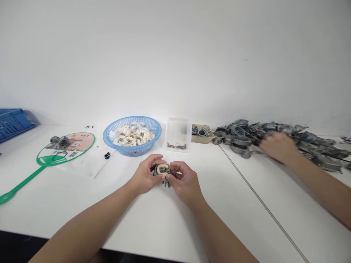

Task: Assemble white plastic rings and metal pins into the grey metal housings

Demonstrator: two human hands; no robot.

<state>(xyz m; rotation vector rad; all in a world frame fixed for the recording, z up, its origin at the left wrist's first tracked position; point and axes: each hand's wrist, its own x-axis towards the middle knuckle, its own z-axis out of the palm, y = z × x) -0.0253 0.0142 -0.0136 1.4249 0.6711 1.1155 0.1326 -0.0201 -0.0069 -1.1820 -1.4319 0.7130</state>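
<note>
Between both hands, low over the white table, is a grey metal housing with a cream-white C-shaped plastic ring seated in it. Small brass-coloured and metal bits show at the ring's middle. My left hand wraps the housing's left side, its thumb along the lower edge. On the right side, my right hand grips the housing, thumb tip near the ring's opening. The fingers hide much of the housing's sides and underside.
Behind stand a blue basket of white rings, a clear tray with metal pins, and a yellowish box of small parts. Grey castings pile at right, where another person's hand reaches. A green-handled fan lies left.
</note>
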